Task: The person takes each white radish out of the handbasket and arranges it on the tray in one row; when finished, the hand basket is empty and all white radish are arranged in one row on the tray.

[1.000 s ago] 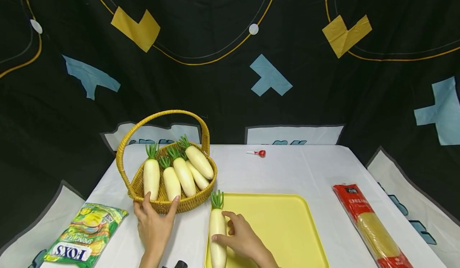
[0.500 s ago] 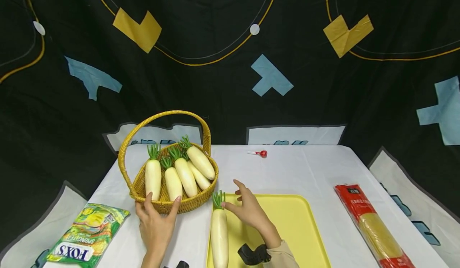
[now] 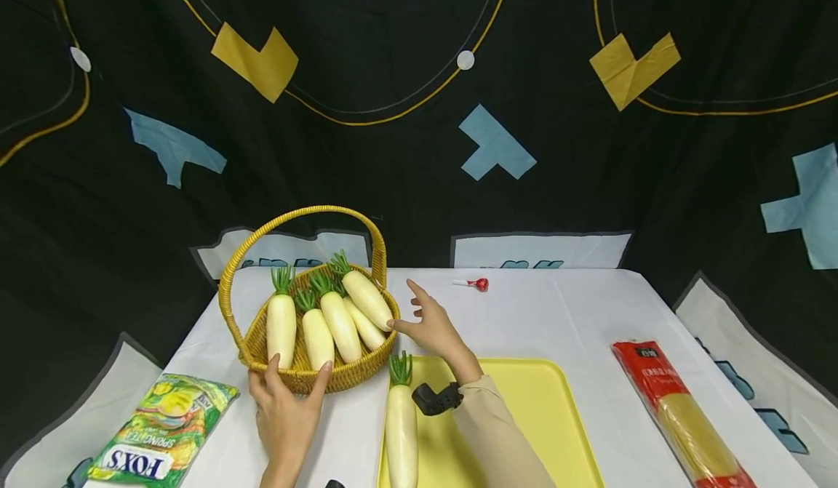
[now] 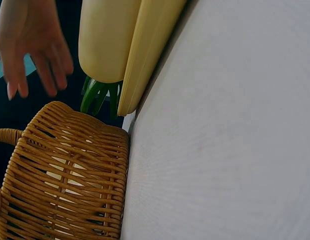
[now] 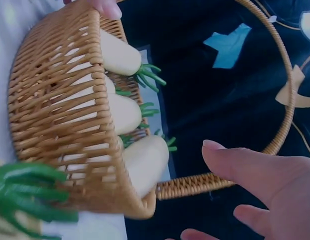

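Several white radishes (image 3: pixel 338 326) with green stalks lie in a woven wicker basket (image 3: pixel 353 376) with a tall handle. My left hand (image 3: pixel 286 419) grips the basket's front rim; in the right wrist view a fingertip hooks over the rim. Beside the basket's right rim is my right hand (image 3: pixel 428 324), fingers spread and holding nothing. Its thumb appears near the lower end of the rightmost radish (image 3: pixel 366 299) in the head view, but stands apart from it in the right wrist view. A single radish (image 3: pixel 401 437) lies along the left side of a yellow tray (image 3: pixel 504 415).
A green snack bag (image 3: pixel 164 430) lies at the left of the white table (image 3: pixel 543 313). At the right is a red-and-clear noodle packet (image 3: pixel 681 415). A red lollipop (image 3: pixel 481 284) lies near the back edge, before a black curtain (image 3: pixel 393 175).
My right hand has let go of the radish on the tray and moved up and left to the basket's right side. My left hand stays on the rim.
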A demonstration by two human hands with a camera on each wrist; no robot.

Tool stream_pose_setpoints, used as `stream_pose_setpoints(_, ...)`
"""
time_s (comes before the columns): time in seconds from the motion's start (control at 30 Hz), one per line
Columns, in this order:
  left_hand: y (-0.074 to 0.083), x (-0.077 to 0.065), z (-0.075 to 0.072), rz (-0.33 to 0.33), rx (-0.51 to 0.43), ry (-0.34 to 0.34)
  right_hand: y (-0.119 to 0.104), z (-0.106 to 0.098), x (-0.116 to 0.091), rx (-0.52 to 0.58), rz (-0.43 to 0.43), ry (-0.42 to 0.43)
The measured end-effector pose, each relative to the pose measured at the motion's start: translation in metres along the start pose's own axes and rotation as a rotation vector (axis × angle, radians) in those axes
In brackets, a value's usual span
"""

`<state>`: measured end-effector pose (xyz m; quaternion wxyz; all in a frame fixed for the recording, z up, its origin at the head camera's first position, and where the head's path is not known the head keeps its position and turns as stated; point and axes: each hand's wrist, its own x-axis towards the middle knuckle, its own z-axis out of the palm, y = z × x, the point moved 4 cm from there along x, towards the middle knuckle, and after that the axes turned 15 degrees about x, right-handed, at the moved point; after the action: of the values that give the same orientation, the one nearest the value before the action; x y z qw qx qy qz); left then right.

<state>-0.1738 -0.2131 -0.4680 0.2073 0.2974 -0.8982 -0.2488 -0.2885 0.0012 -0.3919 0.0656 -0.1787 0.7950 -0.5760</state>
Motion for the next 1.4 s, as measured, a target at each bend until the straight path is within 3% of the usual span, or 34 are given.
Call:
stream_pose_setpoints(0.13, -0.001, -0.001, 0.001, -0.004, 0.001, -0.005, -0.006, 0.015, 0.017, 0.004, -0.030, -0.024)
stream_pose_setpoints(0.4, -0.001, 0.000, 0.001, 0.000, 0.014, 0.003, -0.011, 0.044, 0.039, -0.133, -0.082, -0.015)
stream_pose_setpoints(0.67, -0.001, -0.001, 0.001, 0.000, 0.013, -0.001, -0.010, 0.055, 0.049, -0.235, -0.074, -0.013)
stream_pose_setpoints(1.1, 0.000, -0.001, 0.001, -0.001, 0.015, -0.009, -0.004, 0.066, 0.058, -0.730, -0.157, 0.036)
stream_pose_setpoints(1.4, 0.000, -0.001, 0.000, -0.005, 0.024, -0.013, -0.005, 0.076, 0.058, -0.920, -0.237, 0.166)
